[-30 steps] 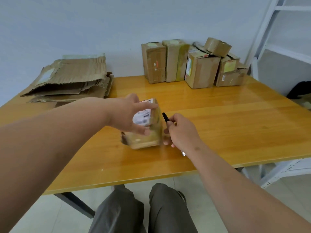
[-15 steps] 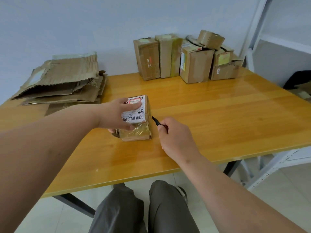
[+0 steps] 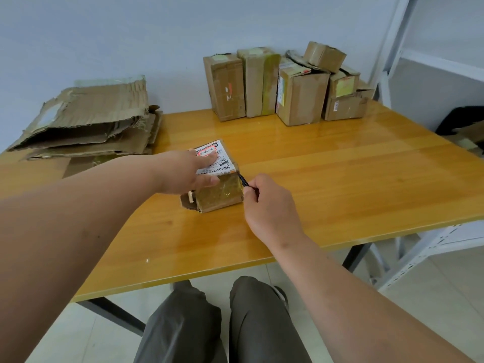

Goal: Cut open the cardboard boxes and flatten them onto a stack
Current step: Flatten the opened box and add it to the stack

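Since half a second ago, the right hand [image 3: 269,205] has closed the gap to the small brown cardboard box wrapped in yellowish tape [image 3: 218,191], so the black-tipped cutter [image 3: 243,181] it pinches now meets the box's upper right corner, where before the tip hung apart from it. Over the last second the box has also gone from tilted up in the left hand [image 3: 191,170] to lying flat, with its white shipping label [image 3: 216,159] facing up.

That left hand lies flat over the label, fingers straight, pressing the box down, thumb along the near top edge. The right hand's fingers are curled around the cutter, most of which is hidden inside the grip.

The box sits on the glossy orange-yellow wooden surface [image 3: 340,179], near its middle, with a torn flap sticking out at its lower left corner. At the back left of the surface lies a stack of flattened brown cardboard [image 3: 89,119]. Along the back wall stands a row of taped brown cardboard boxes [image 3: 282,87], with a smaller one perched on top at the right. White metal shelving [image 3: 424,61] rises at the far right, and grey trouser legs [image 3: 222,323] show beneath the surface's near edge.
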